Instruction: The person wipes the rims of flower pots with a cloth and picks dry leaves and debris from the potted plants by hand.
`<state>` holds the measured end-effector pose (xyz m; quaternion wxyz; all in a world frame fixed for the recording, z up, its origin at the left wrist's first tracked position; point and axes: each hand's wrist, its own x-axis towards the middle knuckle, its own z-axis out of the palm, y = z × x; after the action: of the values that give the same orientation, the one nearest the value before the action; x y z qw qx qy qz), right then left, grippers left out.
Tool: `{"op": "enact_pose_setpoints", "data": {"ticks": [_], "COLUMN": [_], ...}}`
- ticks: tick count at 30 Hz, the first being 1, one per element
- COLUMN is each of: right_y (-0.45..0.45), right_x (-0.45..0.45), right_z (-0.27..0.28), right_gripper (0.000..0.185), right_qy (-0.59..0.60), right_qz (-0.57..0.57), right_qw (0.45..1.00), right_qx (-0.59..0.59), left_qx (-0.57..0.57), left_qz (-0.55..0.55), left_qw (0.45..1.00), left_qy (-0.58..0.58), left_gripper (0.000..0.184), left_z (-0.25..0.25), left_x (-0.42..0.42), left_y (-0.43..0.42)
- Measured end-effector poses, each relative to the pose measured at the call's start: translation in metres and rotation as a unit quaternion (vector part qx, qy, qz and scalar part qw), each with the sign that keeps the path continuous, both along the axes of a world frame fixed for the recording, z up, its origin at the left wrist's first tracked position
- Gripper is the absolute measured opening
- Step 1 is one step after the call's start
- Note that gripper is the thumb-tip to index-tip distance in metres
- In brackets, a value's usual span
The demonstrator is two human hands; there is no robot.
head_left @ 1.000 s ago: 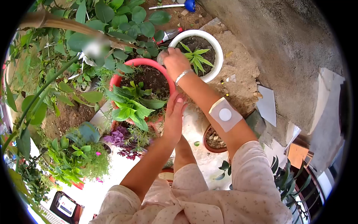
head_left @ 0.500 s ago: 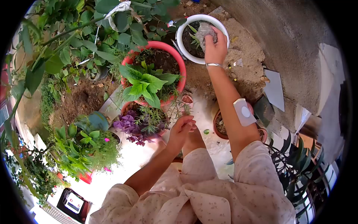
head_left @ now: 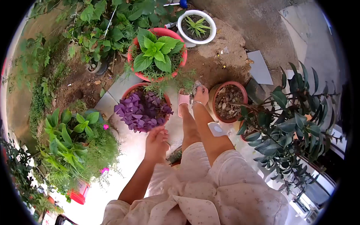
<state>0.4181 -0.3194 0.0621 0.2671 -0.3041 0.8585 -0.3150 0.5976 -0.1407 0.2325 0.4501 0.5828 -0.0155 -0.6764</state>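
Note:
My right hand [head_left: 201, 95] is closed on a crumpled grey rag [head_left: 197, 87], mostly covered by the fingers. It is held low beside my pink sandal [head_left: 183, 99], left of a terracotta pot [head_left: 229, 119] filled with dry soil and leaf bits. My left hand [head_left: 156, 141] hangs with loosely bent fingers and nothing visible in them, just below the purple-leaved plant [head_left: 140, 112]. At the top, a white round pot [head_left: 212, 33] holds a small spiky green plant [head_left: 197, 26]. Next to it stands a red pot [head_left: 183, 60] with a broad-leaved green plant [head_left: 157, 50].
A dark-leaved shrub [head_left: 288, 123] spreads on the right. Potted greenery with pink flowers [head_left: 71, 138] stands at the left. Loose soil [head_left: 90, 78] and climbing leaves lie beyond. A grey tile [head_left: 260, 68] leans near the sandy ground [head_left: 225, 41].
My right hand has left the white pot and come down toward my foot with the grey rag. The spiky plant is now uncovered. My left hand has shifted left and slightly down.

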Motion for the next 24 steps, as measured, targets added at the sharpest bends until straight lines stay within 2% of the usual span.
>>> {"op": "enact_pose_setpoints", "data": {"ticks": [2,4,7,10,11,14,18,19,21,24], "right_y": [0.044,0.086,0.137,0.165,0.171,0.180,0.178,0.178,0.179,0.168], "right_x": [0.009,0.014,-0.002,-0.014,-0.016,-0.036,-0.036,-0.046,-0.063,-0.083], "right_z": [0.033,0.041,0.014,0.014,0.013,0.004,0.027,0.012,-0.013,-0.039], "right_gripper": [0.036,0.034,0.033,0.033,0.030,0.026,0.024,0.025,0.025,0.027], "right_qy": [-0.049,-0.086,-0.135,-0.150,-0.192,-0.143,-0.201,-0.172,-0.179,-0.188], "right_qz": [0.045,0.053,0.092,0.129,0.108,0.183,0.187,0.214,0.229,0.260], "right_qw": [0.998,0.994,0.985,0.980,0.975,0.972,0.958,0.957,0.952,0.943], "right_qx": [-0.013,-0.047,-0.055,-0.017,-0.012,0.031,0.083,0.093,0.091,0.094], "left_qx": [-0.029,-0.039,-0.023,-0.004,0.000,0.029,0.072,0.082,0.085,0.084], "left_qz": [0.001,-0.007,0.000,0.031,0.053,0.105,0.204,0.207,0.269,0.302], "left_qw": [1.000,0.998,0.997,0.996,0.994,0.989,0.973,0.972,0.959,0.949], "left_qy": [0.003,-0.057,-0.078,-0.087,-0.092,-0.097,-0.076,-0.079,-0.025,0.031], "left_gripper": [0.025,0.024,0.026,0.026,0.026,0.025,0.022,0.022,0.021,0.021], "left_z": [0.004,0.000,0.012,0.007,0.002,-0.006,-0.018,-0.024,-0.042,-0.059], "left_x": [0.022,0.038,0.054,0.062,0.061,0.051,0.016,0.005,-0.022,-0.064], "left_y": [0.031,0.059,0.088,0.116,0.125,0.141,0.150,0.155,0.157,0.161]}}
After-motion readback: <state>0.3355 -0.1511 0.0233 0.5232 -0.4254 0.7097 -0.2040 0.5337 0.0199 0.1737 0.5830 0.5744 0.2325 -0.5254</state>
